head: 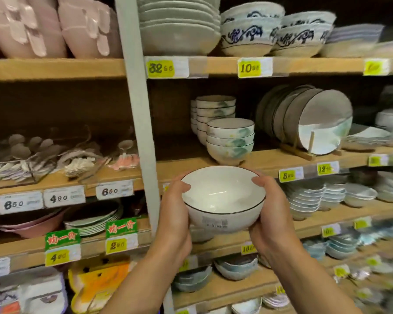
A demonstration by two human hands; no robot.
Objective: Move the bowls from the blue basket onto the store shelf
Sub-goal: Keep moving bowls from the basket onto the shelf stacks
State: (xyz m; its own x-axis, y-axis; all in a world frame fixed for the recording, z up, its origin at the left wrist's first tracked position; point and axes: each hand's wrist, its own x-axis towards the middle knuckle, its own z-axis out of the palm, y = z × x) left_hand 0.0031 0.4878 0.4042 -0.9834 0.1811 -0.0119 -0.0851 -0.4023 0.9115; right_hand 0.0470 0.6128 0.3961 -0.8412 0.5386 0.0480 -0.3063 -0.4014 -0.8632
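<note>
Bowl (222, 200) is cupped w/ left hand (175, 207) & right hand (270, 209), probably steadied for stacking on shelf (179, 163).

Bowl (222, 200) I hold: glossy white glazed ceramic, paper barcode label. Shelf (270, 160): matt bare wood.

I grip the bowl (222, 198) with left hand (175, 200) and right hand (272, 200), just in front of the middle shelf (179, 162) edge.

Open: I find a bare stretch of board between the grey post (141, 132) and the stack of three bowls (230, 141). There is headroom above that stack, up to the upper shelf (315, 65).

Blocked: a taller stack (214, 109) stands behind it. To the right, plates (322, 118) stand on edge in a wooden rack (297, 151), with only a narrow gap of board between rack and stack.
</note>
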